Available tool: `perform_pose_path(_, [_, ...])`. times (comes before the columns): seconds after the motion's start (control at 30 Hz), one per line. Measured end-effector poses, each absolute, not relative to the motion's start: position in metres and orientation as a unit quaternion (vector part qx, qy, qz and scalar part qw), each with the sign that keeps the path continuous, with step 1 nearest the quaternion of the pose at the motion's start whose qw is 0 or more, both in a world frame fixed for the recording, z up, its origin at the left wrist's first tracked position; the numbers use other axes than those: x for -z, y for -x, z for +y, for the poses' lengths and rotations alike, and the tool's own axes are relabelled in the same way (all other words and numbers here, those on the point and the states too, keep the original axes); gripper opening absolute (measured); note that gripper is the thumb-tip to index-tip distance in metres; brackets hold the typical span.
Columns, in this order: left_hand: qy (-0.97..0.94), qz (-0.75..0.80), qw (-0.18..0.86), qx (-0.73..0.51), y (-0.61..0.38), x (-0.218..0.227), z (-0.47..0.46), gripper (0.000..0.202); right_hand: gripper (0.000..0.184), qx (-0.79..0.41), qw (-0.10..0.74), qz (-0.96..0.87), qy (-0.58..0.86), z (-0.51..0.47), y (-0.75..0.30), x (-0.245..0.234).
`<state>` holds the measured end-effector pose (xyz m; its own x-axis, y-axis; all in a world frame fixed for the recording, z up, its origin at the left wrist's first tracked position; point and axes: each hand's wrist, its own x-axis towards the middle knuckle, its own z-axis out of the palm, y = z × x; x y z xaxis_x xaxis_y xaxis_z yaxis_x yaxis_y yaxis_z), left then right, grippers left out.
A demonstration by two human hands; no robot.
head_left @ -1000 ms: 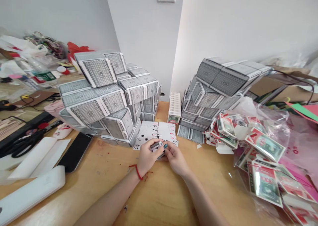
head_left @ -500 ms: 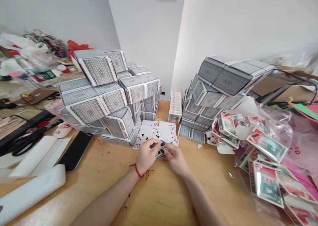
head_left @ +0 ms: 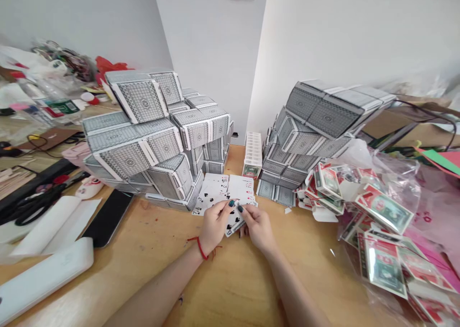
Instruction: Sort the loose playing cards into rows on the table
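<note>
My left hand [head_left: 212, 225], with a red string bracelet [head_left: 200, 250] at its wrist, is closed in a pinch at the upper edge of some playing cards [head_left: 233, 225]. My right hand [head_left: 259, 227] is closed on the right side of the same cards, its lower fingers partly hidden beneath them. The cards tilt face up and show black spades. A small whitish bit shows between the dark-nailed fingertips; I cannot tell what it is. Just behind the hands, more playing cards [head_left: 212, 186] lie face up in overlapping rows on the wooden table [head_left: 230, 279].
Stacked blocks of folded grey-backed cards rise at left [head_left: 132, 162] and right [head_left: 305, 135]. Between them stands a row of card boxes [head_left: 253, 150]. Opened card boxes [head_left: 384, 260] and plastic wrap lie right. A black phone [head_left: 109, 217] and white case [head_left: 53, 274] lie left.
The hands have drawn slightly apart, the right one shifting a little right. More of the spade card's face now shows between them.
</note>
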<state>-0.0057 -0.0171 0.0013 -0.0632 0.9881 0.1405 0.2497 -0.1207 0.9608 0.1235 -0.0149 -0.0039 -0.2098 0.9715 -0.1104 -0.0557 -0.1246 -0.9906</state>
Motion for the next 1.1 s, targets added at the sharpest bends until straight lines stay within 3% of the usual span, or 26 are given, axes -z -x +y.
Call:
perform_pose_path(0.23, [-0.486, 0.522, 0.458, -0.531, 0.004, 0.007, -0.014, 0.022, 0.026, -0.593, 0.527, -0.442, 0.418, -0.008, -0.126, 0.007])
perform_pose_path(0.37, [-0.489, 0.55, 0.422, -0.529, 0.008, 0.012, -0.009, 0.019, 0.022, -0.59, 0.52, -0.462, 0.41, -0.008, -0.127, 0.007])
perform_pose_path(0.5, [-0.528, 0.563, 0.401, -0.493, 0.013, 0.011, -0.007, 0.018, 0.034, -0.522, 0.516, -0.504, 0.455, -0.008, -0.129, 0.005])
perform_pose_path(0.6, [-0.572, 0.543, 0.403, -0.464, 0.014, 0.008, -0.008, 0.016, 0.028, -0.505, 0.487, -0.525, 0.483, -0.006, -0.132, 0.005])
perform_pose_path(0.83, [-0.607, 0.542, 0.329, -0.479, 0.012, 0.002, -0.012, 0.018, 0.029, -0.611, 0.441, -0.497, 0.43, -0.01, -0.127, 0.003])
perform_pose_path(1.1, [-0.643, 0.501, 0.321, -0.482, 0.015, 0.001, -0.013, 0.019, 0.029, -0.684, 0.405, -0.48, 0.371, -0.014, -0.127, 0.0])
